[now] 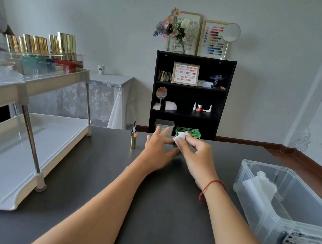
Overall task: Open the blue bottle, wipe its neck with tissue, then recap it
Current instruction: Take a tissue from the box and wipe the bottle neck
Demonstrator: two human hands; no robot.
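Near the far edge of the tabletop (90, 174) the gold cap (133, 139) stands brush-up. Just right of it your left hand (157, 152) pinches the blue bottle (174, 145), mostly hidden, other fingers spread. Your right hand (198, 155) pinches the tissue (179, 138) onto its top.

Blue bottle (174, 144): uncapped, mostly hidden between both hands, only dark blue sliver visible; stands far-centre on dark table.
Gold cap (133, 139): off bottle, upright on table just left of hands, brush wand pointing up.
White tissue (180, 137): folded, pressed at bottle top.
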